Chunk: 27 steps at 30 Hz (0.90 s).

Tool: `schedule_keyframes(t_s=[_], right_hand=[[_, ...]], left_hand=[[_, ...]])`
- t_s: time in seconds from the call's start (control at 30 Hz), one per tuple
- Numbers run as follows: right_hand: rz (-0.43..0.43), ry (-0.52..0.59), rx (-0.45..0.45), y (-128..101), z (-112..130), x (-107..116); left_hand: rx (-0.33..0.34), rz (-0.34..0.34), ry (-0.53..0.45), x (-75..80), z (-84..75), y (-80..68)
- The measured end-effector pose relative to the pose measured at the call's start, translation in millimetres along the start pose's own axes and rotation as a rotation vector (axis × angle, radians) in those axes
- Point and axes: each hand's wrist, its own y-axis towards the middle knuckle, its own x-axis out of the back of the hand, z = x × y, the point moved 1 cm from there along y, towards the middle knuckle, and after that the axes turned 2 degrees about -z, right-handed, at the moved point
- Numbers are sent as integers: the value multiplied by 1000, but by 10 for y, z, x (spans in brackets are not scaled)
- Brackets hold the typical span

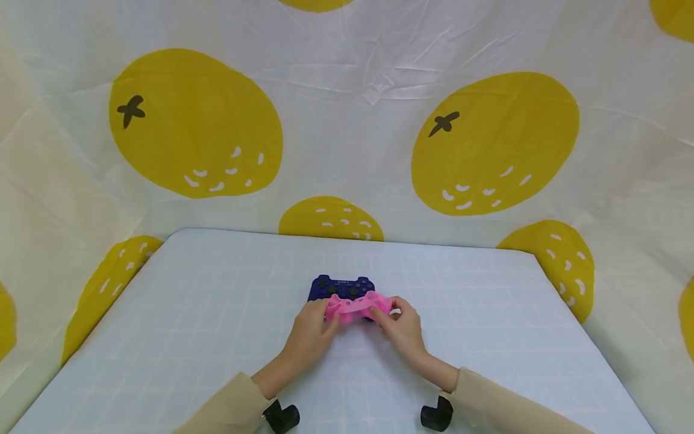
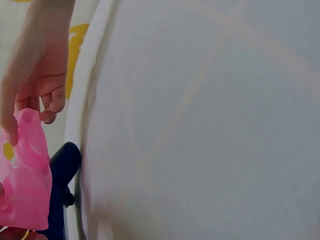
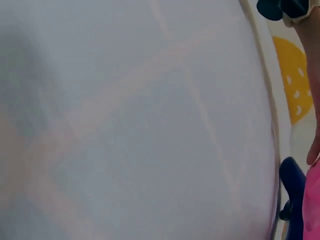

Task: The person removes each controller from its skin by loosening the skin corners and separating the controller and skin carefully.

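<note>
Hands are meeting at the middle of the table (image 1: 217, 337) in the head view: the left hand (image 1: 310, 334) is pinching the left end of a pink cover (image 1: 358, 306) and the right hand (image 1: 402, 328) is pinching its right end, stretching it between them. A blue game controller (image 1: 341, 287) is lying just behind the cover, at twelve o'clock from the hands; its near edge is being hidden by the pink cover. Beige sleeves are running off the bottom edge.

From the left wrist, the left hand (image 2: 35, 80) is showing at ten o'clock, thumb and forefinger gripping the pink cover (image 2: 25, 185), with the controller (image 2: 62, 165) partly cut off beside it. Blurred tabletop is filling the rest.

From the right wrist, only slivers of cover (image 3: 312, 200) and controller (image 3: 292, 185) are appearing at four o'clock; the right hand's grip is hard to make out.
</note>
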Motion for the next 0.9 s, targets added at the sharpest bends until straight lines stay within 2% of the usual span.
schedule_keyframes(t_s=[0.17, 0.3, 0.4, 0.57, 0.67, 0.73, 0.83, 0.9], right_hand=[[-35, -93, 131, 7, -8, 21], [-44, -97, 142, 20, -17, 43], [-32, -81, 162, 37, -35, 46], [35, -15, 217, 51, -29, 72], [89, -10, 254, 47, -24, 117], [121, -22, 261, 48, -47, 142], [155, -29, 218, 38, -58, 171], [179, -18, 160, 31, -43, 181]], left_hand=[[23, -57, 64, 36, -8, 47], [38, -78, 87, 73, 15, 69], [50, -78, 61, 79, 51, 76], [54, -57, -68, 77, 139, 87], [70, 0, -146, 96, 205, 92], [89, 64, -206, 119, 246, 87], [107, 176, -283, 141, 310, 69], [89, 243, -324, 151, 351, 59]])
